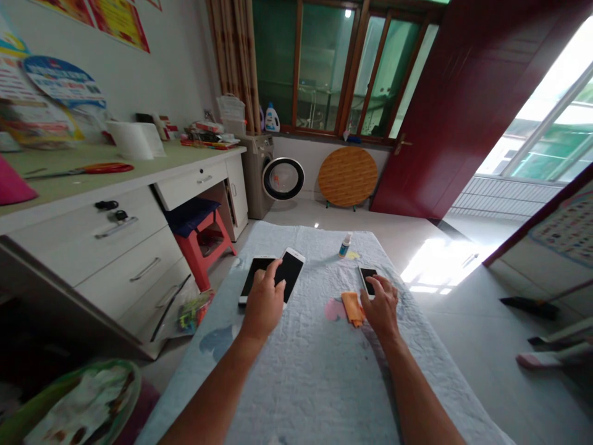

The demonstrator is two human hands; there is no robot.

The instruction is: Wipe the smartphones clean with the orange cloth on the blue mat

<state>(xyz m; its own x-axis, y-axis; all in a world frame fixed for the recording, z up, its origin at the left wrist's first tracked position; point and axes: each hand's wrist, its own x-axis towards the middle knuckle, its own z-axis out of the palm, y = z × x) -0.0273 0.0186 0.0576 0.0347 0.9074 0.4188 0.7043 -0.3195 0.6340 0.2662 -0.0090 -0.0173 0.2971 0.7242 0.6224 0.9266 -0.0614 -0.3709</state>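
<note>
My left hand [265, 303] is over two large phones at the left of the cloth-covered table. Its index finger and thumb are at the left edge of the slanted white-framed phone [293, 269], which lies close against the other phone [250, 278]; the remaining fingers are bent and partly hidden. To the right, my right hand [382, 303] has its bent fingers on a smaller white-edged phone [368, 276], covering its lower part. A folded orange cloth [353, 309] lies just left of this hand. Farther back stands a small spray bottle [344, 246].
The table [319, 364] has a pale blue quilted cover. At the left are a desk [139, 247] with drawers, a red stool [199, 247] and a bin [134, 377]. Beyond stand an open washing machine [257, 167] and a round wooden board [347, 176]. Someone's foot [540, 360] shows at right.
</note>
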